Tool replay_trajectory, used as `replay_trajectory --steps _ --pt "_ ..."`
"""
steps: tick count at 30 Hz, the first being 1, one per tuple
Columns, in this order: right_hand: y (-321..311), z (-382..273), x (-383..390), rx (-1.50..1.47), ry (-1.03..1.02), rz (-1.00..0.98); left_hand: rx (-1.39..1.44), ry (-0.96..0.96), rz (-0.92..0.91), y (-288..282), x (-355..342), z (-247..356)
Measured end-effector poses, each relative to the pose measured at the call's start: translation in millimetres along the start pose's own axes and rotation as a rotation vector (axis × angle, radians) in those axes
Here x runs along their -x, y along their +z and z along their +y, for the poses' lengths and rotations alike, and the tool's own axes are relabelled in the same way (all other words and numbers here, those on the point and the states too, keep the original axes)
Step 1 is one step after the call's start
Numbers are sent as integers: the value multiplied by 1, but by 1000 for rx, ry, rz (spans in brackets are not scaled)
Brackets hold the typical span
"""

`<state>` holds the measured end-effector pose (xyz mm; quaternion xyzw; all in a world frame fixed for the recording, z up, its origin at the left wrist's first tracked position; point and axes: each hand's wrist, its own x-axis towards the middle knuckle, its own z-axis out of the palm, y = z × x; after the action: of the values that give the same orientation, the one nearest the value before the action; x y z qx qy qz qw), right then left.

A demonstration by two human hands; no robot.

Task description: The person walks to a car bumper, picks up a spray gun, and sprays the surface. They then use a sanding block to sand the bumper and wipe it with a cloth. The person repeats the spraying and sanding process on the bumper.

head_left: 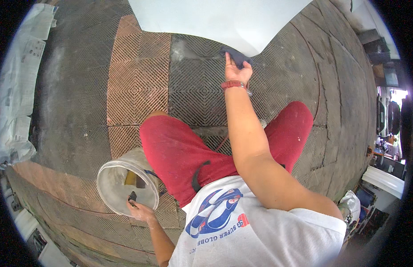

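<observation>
My right hand (236, 72) reaches forward, palm up, with a dark grey cloth (243, 61) at its fingers. The cloth is pressed against the lower edge of a large smooth white panel (215, 20), which partly hides it. Low on the left, my left hand (141, 211) pinches a small dark piece (132, 196), whose kind I cannot make out, at the mouth of a whitish plastic bucket (105, 187). Inside the bucket stands a yellowish flat piece (130, 178) with a darker part beside it.
Dark ridged floor tiles (197, 84) with a reddish-brown strip (137, 80) lie beneath me. Plastic-covered sheeting (19, 89) hangs along the far left. Boxes and assorted items (384, 71) line the right side. The bucket stands right against my left knee.
</observation>
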<state>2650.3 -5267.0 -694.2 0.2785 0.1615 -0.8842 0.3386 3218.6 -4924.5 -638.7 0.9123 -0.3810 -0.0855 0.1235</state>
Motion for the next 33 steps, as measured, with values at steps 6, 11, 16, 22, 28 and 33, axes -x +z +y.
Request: replay_trajectory --steps 6,11,16,22,28,33 --pt "24 51 23 2 14 -42 -2 -43 18 6 -1 -13" --pt "27 106 51 54 222 -207 20 -16 26 5 1 -6" --pt "24 173 60 97 376 -354 38 -8 27 4 1 -4" --pt "33 242 70 296 413 -450 82 -22 24 0 1 10" --pt "25 240 66 1320 612 -583 90 27 7 3 -8 -2" --pt "-9 164 118 1430 461 -683 607 -74 127 -31 -32 64"
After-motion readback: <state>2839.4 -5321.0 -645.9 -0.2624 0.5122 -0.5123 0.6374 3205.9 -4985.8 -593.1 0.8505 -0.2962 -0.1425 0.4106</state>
